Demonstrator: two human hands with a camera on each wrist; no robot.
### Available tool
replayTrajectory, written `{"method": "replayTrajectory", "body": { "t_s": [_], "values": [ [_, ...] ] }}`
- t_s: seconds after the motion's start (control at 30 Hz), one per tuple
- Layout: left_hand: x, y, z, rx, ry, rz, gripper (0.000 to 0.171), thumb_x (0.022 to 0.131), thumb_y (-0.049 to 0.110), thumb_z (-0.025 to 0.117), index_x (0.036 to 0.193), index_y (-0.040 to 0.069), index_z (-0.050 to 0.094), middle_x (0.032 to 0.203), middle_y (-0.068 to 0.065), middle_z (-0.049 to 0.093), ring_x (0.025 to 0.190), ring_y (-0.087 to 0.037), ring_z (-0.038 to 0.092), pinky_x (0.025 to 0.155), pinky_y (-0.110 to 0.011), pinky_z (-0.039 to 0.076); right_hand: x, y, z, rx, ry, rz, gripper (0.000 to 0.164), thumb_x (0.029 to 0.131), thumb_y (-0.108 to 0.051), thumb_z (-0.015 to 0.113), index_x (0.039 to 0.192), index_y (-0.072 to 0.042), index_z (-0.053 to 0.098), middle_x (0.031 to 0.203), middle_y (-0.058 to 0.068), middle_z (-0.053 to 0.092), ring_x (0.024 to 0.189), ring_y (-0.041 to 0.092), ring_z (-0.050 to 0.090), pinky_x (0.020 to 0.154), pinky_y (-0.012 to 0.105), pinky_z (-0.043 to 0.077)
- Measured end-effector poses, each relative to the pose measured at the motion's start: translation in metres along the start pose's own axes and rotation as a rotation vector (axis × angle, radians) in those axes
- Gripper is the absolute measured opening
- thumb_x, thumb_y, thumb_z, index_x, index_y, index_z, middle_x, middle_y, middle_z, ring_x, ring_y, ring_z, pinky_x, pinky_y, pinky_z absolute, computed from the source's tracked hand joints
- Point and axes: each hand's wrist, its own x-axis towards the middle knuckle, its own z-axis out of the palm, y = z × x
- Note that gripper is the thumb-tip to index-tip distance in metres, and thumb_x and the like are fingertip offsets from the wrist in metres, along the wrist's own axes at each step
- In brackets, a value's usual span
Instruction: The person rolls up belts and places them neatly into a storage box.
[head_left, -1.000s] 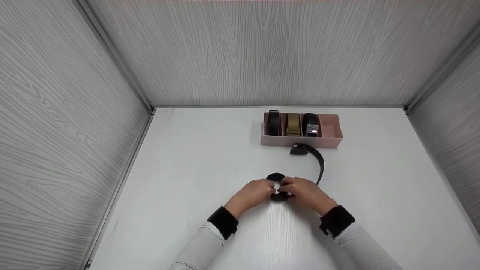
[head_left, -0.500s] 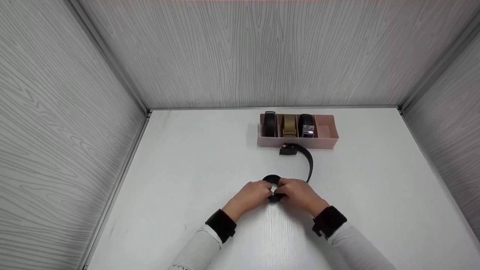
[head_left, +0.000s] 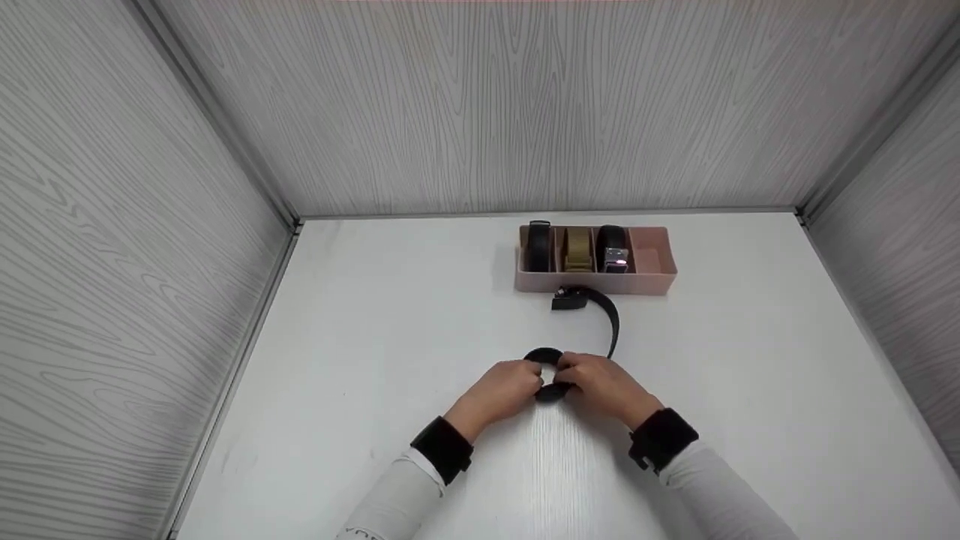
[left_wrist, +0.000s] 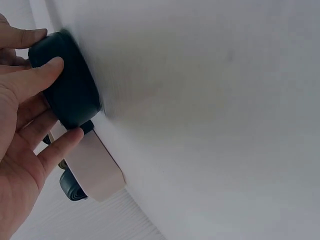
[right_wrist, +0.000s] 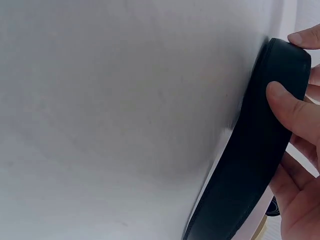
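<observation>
A black leather belt stands on its edge on the white table, its near part wound into a loose ring between the two hands. My left hand holds the ring's left side; in the left wrist view its thumb lies on the outside of the belt coil. My right hand grips the right side, thumb pressed flat on the belt in the right wrist view. From there the unrolled length curves away to the buckle end, just in front of the pink box.
A pink divided box stands near the back wall. It holds a black rolled belt, a tan rolled belt and another black rolled belt with a shiny buckle. Its rightmost compartment shows its bare floor. Grained panels enclose the table.
The belt's buckle end has slid left along the front of the box, and the free length has drawn in slightly. Both hands stay on the ring. The head view has shifted a little.
</observation>
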Motion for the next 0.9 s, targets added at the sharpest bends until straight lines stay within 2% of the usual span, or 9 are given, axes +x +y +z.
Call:
{"method": "replayTrajectory", "body": {
  "t_s": [0.2,0.37,0.5,0.7,0.83,0.9],
  "values": [
    [-0.001,0.002,0.003,-0.054,0.024,-0.043,0.011,0.090,0.009,0.064,0.083,0.013,0.071,0.086,0.002,0.065,0.073,-0.014,0.061,0.061,-0.026,0.049,-0.001,0.000,0.001,0.012,-0.022,0.010,0.019,0.077,0.002,0.078,0.088,-0.014,0.075,0.090,-0.001,0.061,0.079,0.014,0.059,0.069,0.032,0.051],
    [0.000,-0.006,0.002,-0.173,0.022,-0.016,0.006,0.087,0.008,0.069,0.084,0.011,0.073,0.087,0.000,0.066,0.075,-0.015,0.061,0.067,-0.027,0.049,-0.004,0.005,-0.005,0.027,-0.058,-0.007,0.025,0.078,0.004,0.077,0.099,-0.010,0.076,0.108,0.004,0.063,0.095,0.019,0.063,0.079,0.036,0.053],
    [0.000,-0.012,-0.001,-0.239,-0.015,-0.021,0.004,0.084,0.008,0.073,0.087,0.010,0.074,0.092,-0.001,0.067,0.082,-0.015,0.063,0.074,-0.026,0.049,-0.003,0.007,-0.007,0.011,-0.064,-0.022,0.025,0.081,0.003,0.076,0.103,-0.008,0.075,0.116,0.006,0.063,0.104,0.022,0.062,0.084,0.037,0.052],
    [0.000,-0.007,-0.002,-0.161,-0.039,-0.056,0.007,0.082,0.012,0.074,0.080,0.011,0.068,0.085,0.001,0.061,0.072,-0.016,0.058,0.068,-0.030,0.049,0.000,0.002,-0.003,0.002,-0.017,-0.051,0.022,0.080,0.009,0.072,0.091,-0.010,0.075,0.097,0.002,0.064,0.085,0.017,0.061,0.074,0.033,0.052],
    [0.001,0.000,0.001,-0.089,-0.015,-0.040,0.012,0.081,0.021,0.078,0.084,0.013,0.069,0.086,0.002,0.063,0.076,-0.016,0.062,0.076,-0.031,0.050,0.001,-0.002,0.001,0.013,0.014,-0.059,0.023,0.079,0.009,0.071,0.085,-0.012,0.075,0.086,0.000,0.061,0.076,0.014,0.058,0.068,0.032,0.051],
    [0.001,0.001,0.002,-0.051,-0.001,-0.024,0.012,0.082,0.024,0.078,0.087,0.015,0.072,0.086,0.003,0.066,0.079,-0.015,0.064,0.080,-0.031,0.050,0.000,-0.002,0.002,0.030,0.007,-0.053,0.021,0.079,0.007,0.072,0.087,-0.012,0.074,0.088,0.000,0.060,0.077,0.013,0.058,0.069,0.032,0.050]
  ]
}}
